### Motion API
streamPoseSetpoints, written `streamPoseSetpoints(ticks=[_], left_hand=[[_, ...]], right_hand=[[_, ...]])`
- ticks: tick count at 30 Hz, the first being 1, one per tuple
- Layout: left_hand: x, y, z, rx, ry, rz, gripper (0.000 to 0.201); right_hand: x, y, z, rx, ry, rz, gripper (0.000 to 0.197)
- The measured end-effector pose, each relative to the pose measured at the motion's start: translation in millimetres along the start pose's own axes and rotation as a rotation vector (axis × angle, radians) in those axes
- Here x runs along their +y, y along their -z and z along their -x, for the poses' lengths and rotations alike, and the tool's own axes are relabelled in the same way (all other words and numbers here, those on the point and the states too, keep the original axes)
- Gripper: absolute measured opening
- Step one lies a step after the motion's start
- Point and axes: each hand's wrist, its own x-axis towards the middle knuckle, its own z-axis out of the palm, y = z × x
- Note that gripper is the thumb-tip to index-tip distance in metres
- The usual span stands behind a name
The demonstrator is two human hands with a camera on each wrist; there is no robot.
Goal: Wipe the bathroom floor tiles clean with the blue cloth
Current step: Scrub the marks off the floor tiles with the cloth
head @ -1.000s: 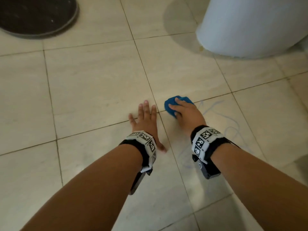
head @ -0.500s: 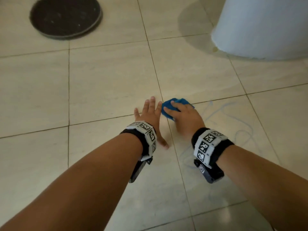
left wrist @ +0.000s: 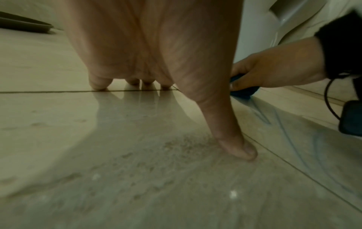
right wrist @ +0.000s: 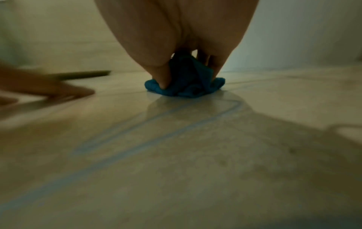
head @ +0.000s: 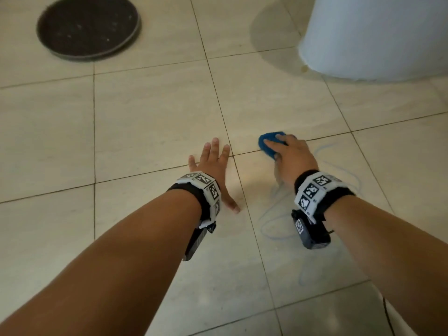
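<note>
A bunched blue cloth (head: 268, 144) lies on the beige floor tiles (head: 150, 122) at a grout line. My right hand (head: 288, 154) grips it from above, thumb and fingers curled into its folds, as the right wrist view shows on the cloth (right wrist: 184, 86). Faint blue scribbled lines (head: 274, 229) run over the tile behind that hand, seen also as blue lines (right wrist: 137, 139). My left hand (head: 213, 161) rests flat on the floor to the left, fingers spread, thumb (left wrist: 237, 145) pressed on the tile. In the left wrist view the right hand (left wrist: 274, 69) holds the cloth (left wrist: 243, 91).
A round dark drain cover (head: 88, 26) sits at the far left. A white toilet base (head: 373, 37) stands at the far right, near the cloth. Open tile lies between them and to the left of my arms.
My right hand has slid the cloth to the right, away from the left hand, opening a gap between them. The left hand stays flat on the floor.
</note>
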Motion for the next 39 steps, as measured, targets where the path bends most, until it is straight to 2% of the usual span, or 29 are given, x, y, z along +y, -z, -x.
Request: streamPoseSetpoints(ticks=[1,2,5,6,7,10,11,12,15,16,17,20,21,22,23,25,26,27,28,30,31,32,33,36,37,39], left_hand=[[0,0,1,0.004,-0.005,0.003,0.156],[-1,1,1,0.006,-0.006,0.005,0.156],[1,1,1,0.007,0.004,-0.003,0.156],[2,1,2,0.008,0.009,-0.011,0.156],[3,1,2,0.009,0.013,-0.019,0.156],[5,0,8,0.012,0.007,-0.038,0.151],[6,-1,11,0.007,0.005,-0.019,0.149],[8,-2,14,0.0,0.008,0.015,0.148],[21,-6,18,0.009,-0.018,0.033,0.148],[26,-7,19,0.008,-0.041,0.001,0.148],[30,-8,20,-0.002,-0.056,-0.017,0.148],[33,-15,20,-0.033,-0.036,0.034,0.151],[33,-17,19,-0.033,-0.03,0.034,0.152],[32,-18,18,-0.035,-0.029,0.027,0.152],[32,-19,17,-0.038,-0.03,0.02,0.152],[31,-18,15,-0.035,-0.029,0.019,0.151],[32,-18,15,-0.033,-0.028,0.02,0.151],[32,-17,15,-0.033,-0.025,0.02,0.152],[33,-16,16,-0.033,-0.024,0.022,0.152],[33,-15,17,-0.039,-0.019,0.024,0.152],[34,-14,17,-0.042,-0.016,0.024,0.153],[34,-13,17,-0.05,-0.01,0.021,0.153],[35,-13,16,-0.06,-0.003,0.02,0.154],[37,-11,14,-0.071,0.02,0.005,0.155],[37,-11,15,-0.071,0.021,0.01,0.155],[38,-12,16,-0.061,0.017,0.025,0.154]], right_hand=[[-3,1,4,-0.018,-0.051,0.014,0.047],[-10,-1,12,-0.048,-0.029,0.035,0.048],[-23,-10,37,-0.167,0.257,0.076,0.049],[-17,-5,35,-0.207,0.286,0.074,0.048],[-9,2,27,-0.234,0.245,0.063,0.047],[12,22,9,-0.199,-0.041,-0.061,0.045],[9,23,14,-0.192,-0.074,-0.066,0.045],[1,19,24,-0.193,-0.046,-0.058,0.045],[-21,-2,60,-0.23,0.218,0.001,0.042],[-18,-4,59,-0.218,0.274,0.01,0.041],[-11,-2,52,-0.192,0.27,0.007,0.039],[17,7,32,0.0,-0.042,-0.09,0.037],[18,6,33,0.024,-0.114,-0.085,0.038],[14,3,38,0.007,-0.113,-0.048,0.039],[4,1,46,-0.031,-0.04,-0.008,0.041],[-9,-6,60,-0.111,0.203,0.051,0.042],[-7,-5,60,-0.122,0.278,0.065,0.042],[0,-1,54,-0.114,0.277,0.081,0.042],[11,4,43,-0.084,0.193,0.077,0.042],[27,11,29,-0.009,-0.084,-0.003,0.042],[25,12,28,-0.015,-0.169,-0.019,0.043],[16,9,28,-0.032,-0.166,-0.005,0.044],[5,4,31,-0.061,-0.097,0.023,0.045],[-4,1,31,-0.136,0.182,0.089,0.045],[5,9,22,-0.135,0.15,0.083,0.044],[26,24,5,-0.076,-0.065,-0.011,0.043]])
